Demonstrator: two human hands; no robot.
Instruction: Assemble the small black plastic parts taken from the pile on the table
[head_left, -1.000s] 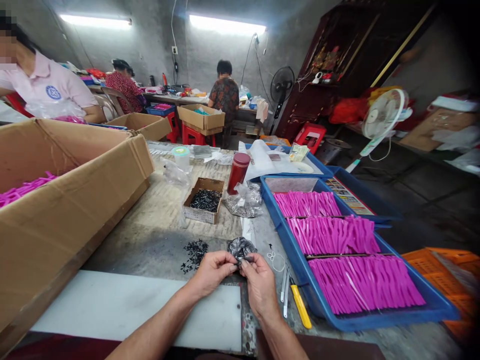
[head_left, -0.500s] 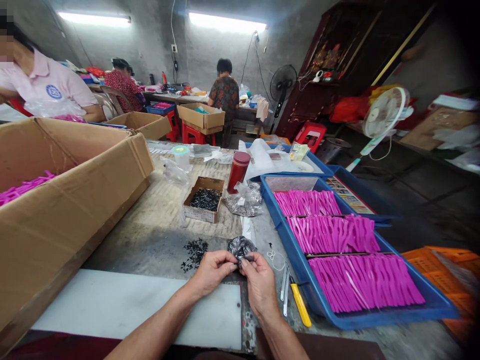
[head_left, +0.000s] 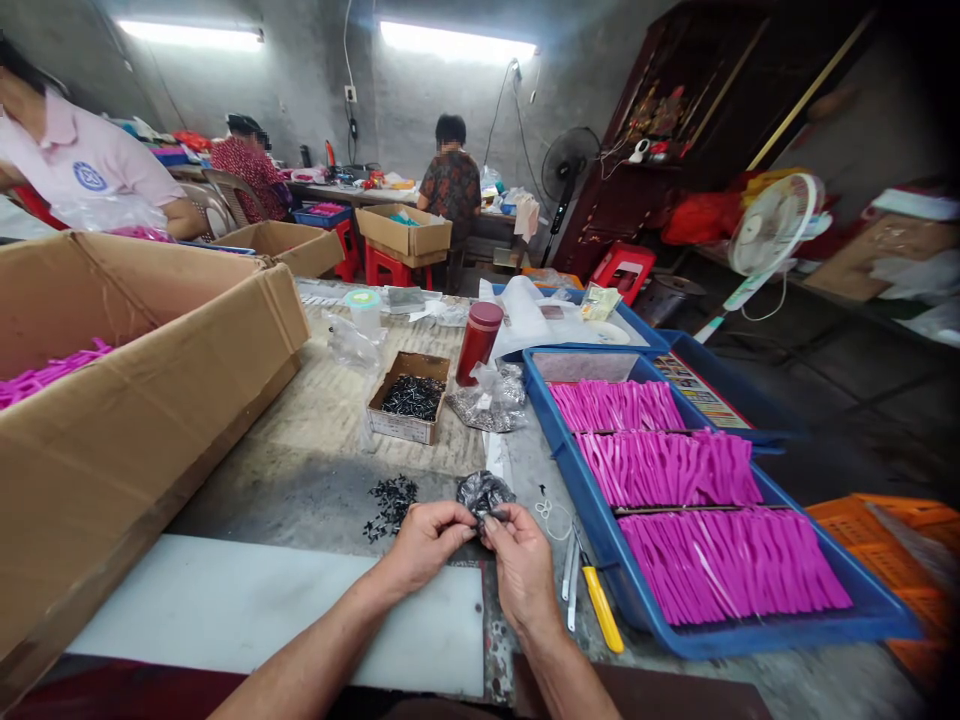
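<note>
My left hand (head_left: 431, 535) and my right hand (head_left: 517, 550) meet above the worktable, thumbs and forefingers pinched close together. Whatever lies between the fingertips is dark and too small to make out. Just beyond them is a crumpled, shiny dark plastic bag (head_left: 484, 490), its near side partly hidden by my fingers. A loose pile of small black parts (head_left: 391, 505) lies left of the bag. Under my left forearm a pale flat board (head_left: 300, 610) rests along the table's near edge.
A blue tray (head_left: 660, 632) with rows of magenta strips stands at right, beside a yellow-handled tool (head_left: 602, 610) and metal strips. Ahead are a small box (head_left: 397, 430) of black pieces and a red flask (head_left: 478, 345). A large carton (head_left: 150, 400) fills the left. Several people sit beyond.
My hands stay pinched in nearly the same spot. The view has shifted very slightly, and the person at the left has leaned a little further left.
</note>
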